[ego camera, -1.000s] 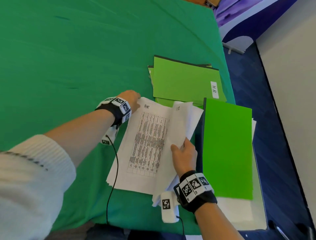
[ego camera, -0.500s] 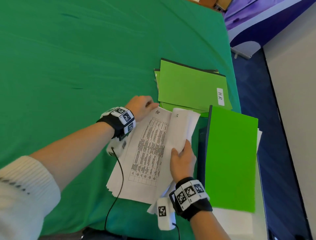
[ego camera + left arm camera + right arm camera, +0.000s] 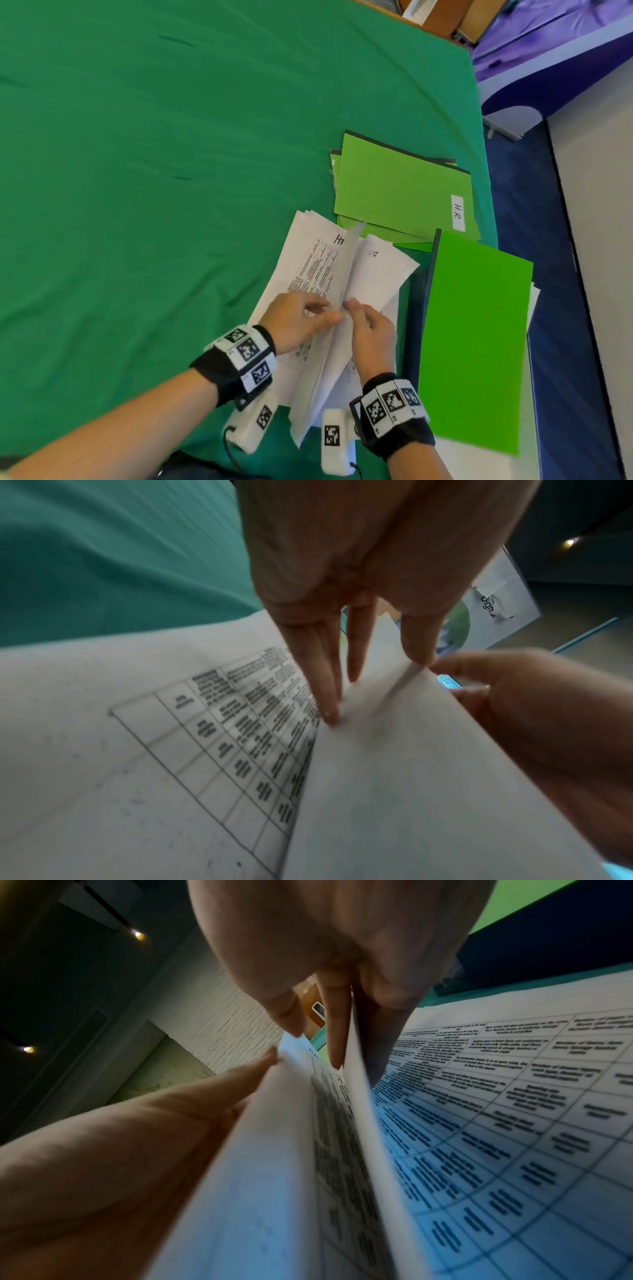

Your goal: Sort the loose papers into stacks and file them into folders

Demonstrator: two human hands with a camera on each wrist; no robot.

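Observation:
A loose stack of white printed papers lies on the green tablecloth, its top page marked "HR". Some sheets are lifted on edge above the stack, with more pages lying to their right. My left hand pinches the lifted sheets from the left. In the left wrist view its fingers lie along the printed table. From the right, my right hand holds a sheet between its fingers. Green folders, the top one labelled "HR", lie just beyond.
Another green folder lies to the right of the papers, over white sheets at the table's right edge. Past that edge are a blue floor and a grey wall. The tablecloth stretches bare to the left and far side.
My left hand left the stack's far left corner and came down next to the right hand. The lifted sheets now stand more upright between both hands.

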